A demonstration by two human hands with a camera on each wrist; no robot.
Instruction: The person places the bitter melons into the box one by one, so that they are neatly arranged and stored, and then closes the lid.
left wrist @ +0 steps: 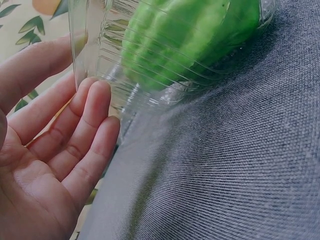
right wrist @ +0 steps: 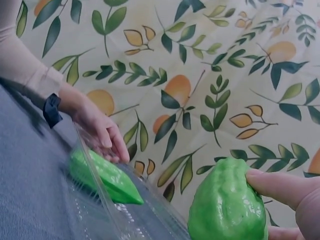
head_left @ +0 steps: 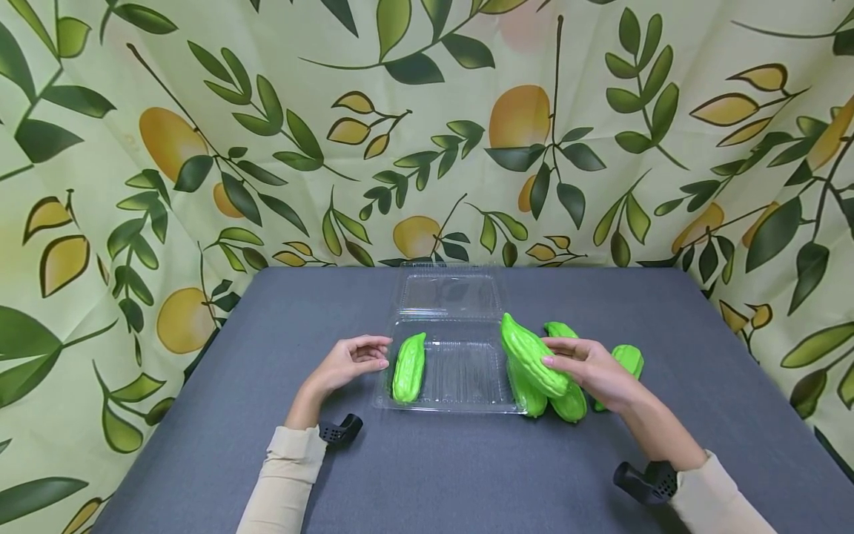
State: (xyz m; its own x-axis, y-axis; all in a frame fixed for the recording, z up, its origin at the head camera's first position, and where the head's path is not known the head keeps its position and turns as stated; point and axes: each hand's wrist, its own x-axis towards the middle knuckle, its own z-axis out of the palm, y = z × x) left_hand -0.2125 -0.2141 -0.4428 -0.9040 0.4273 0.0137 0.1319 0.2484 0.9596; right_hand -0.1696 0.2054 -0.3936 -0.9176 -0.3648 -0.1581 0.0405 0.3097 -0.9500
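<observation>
A clear plastic clamshell box (head_left: 467,406) lies with its lid (head_left: 450,293) folded back. One ridged, bright green bitter melon (head_left: 409,368) rests lengthwise along its left side. My left hand (head_left: 350,363) is at the left rim, thumb and fingers loosely bent and apart; in the left wrist view the fingertips (left wrist: 102,92) meet the plastic wall. My right hand (head_left: 594,371) holds another bitter melon (head_left: 530,352) between thumb and fingers, tilted, over the box's right edge. In the right wrist view the thumb presses on this bitter melon (right wrist: 227,205).
Several more bitter melons lie beside the box on the right, one (head_left: 569,406) under the held one and another (head_left: 629,361) behind the right hand. A grey cloth (head_left: 300,297) covers the table. A leaf-patterned curtain (head_left: 427,148) hangs behind it.
</observation>
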